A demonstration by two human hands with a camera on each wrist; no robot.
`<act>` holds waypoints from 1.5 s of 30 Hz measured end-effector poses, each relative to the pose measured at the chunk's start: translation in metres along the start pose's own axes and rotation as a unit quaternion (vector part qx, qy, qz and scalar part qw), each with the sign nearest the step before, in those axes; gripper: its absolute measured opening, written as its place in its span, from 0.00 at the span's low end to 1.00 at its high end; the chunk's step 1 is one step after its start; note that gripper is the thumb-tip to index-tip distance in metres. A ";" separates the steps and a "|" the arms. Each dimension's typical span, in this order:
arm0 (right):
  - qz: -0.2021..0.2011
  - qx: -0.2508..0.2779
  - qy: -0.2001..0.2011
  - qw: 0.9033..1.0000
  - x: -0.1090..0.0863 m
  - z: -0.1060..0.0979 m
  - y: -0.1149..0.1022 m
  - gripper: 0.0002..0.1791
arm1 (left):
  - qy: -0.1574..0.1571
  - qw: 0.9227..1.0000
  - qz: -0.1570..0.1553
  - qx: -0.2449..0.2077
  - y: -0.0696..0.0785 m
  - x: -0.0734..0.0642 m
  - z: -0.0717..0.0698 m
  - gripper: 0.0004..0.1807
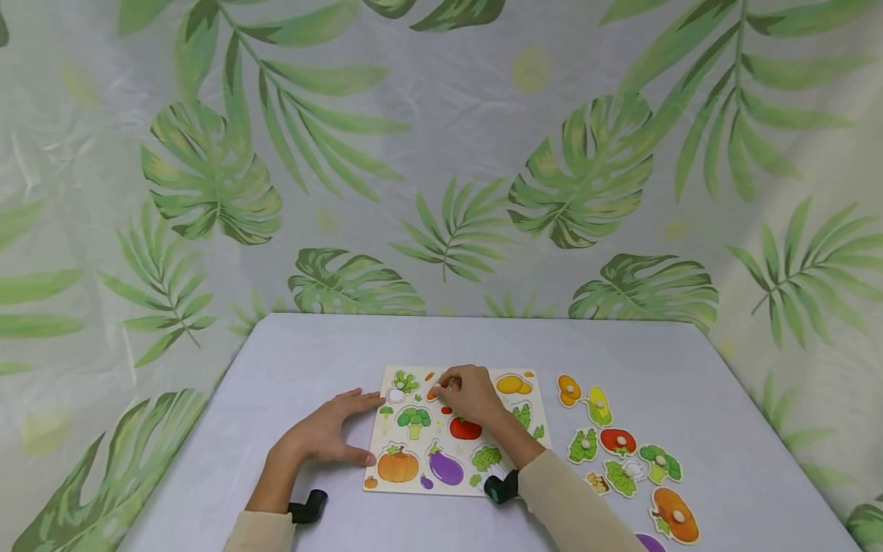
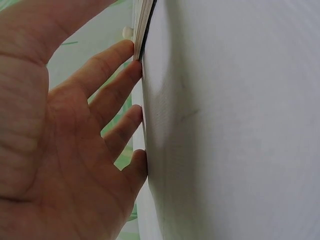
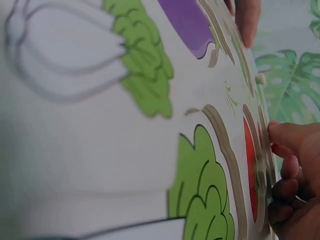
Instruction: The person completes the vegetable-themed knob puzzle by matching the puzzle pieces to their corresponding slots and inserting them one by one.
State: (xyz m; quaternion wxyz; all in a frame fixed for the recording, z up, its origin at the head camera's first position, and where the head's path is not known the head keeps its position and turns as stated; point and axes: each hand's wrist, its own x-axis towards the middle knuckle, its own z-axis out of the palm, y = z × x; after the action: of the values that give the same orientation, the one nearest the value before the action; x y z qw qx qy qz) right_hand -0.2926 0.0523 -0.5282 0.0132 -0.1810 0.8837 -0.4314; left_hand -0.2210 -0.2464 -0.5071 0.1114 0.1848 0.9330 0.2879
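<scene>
A white wooden puzzle board [image 1: 431, 429] with vegetable pictures lies on the table. My left hand [image 1: 333, 429] spreads along its left side, fingertips and thumb at the edge; in the left wrist view, fingers touch the board's edge [image 2: 142, 31]. Over the board's upper middle, my right hand [image 1: 471, 392] pinches a carrot piece [image 1: 432, 394], mostly hidden by the fingers. In the right wrist view the thumb and fingers [image 3: 295, 142] are right at the board's surface. A leafy white-root piece [image 1: 403, 383] with a knob sits in the upper left corner.
Several knobbed vegetable pieces lie right of the board, including corn [image 1: 599, 406], a tomato [image 1: 618, 441], broccoli [image 1: 660, 463] and a pumpkin [image 1: 674, 515]. A purple piece [image 1: 650, 543] is cut off at the bottom of the view. Leaf-printed cloth [image 1: 448, 153] hangs behind the white table.
</scene>
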 end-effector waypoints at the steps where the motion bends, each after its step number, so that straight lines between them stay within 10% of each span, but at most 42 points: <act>1: 0.001 -0.005 0.002 1.000 0.000 0.000 0.000 0.04 | 0.001 1.000 0.000 0.002 0.000 0.000 0.000 0.53; 45: 0.036 -0.051 0.027 0.998 -0.011 -0.033 -0.007 0.12 | 0.002 1.000 0.006 0.004 -0.002 0.000 -0.001 0.52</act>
State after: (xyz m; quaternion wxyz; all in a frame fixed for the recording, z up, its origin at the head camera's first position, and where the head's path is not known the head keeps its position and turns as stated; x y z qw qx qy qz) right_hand -0.2858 0.0769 -0.5039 -0.0044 -0.1382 0.9103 -0.3901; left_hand -0.2217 -0.2485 -0.5075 0.1068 0.1903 0.9334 0.2848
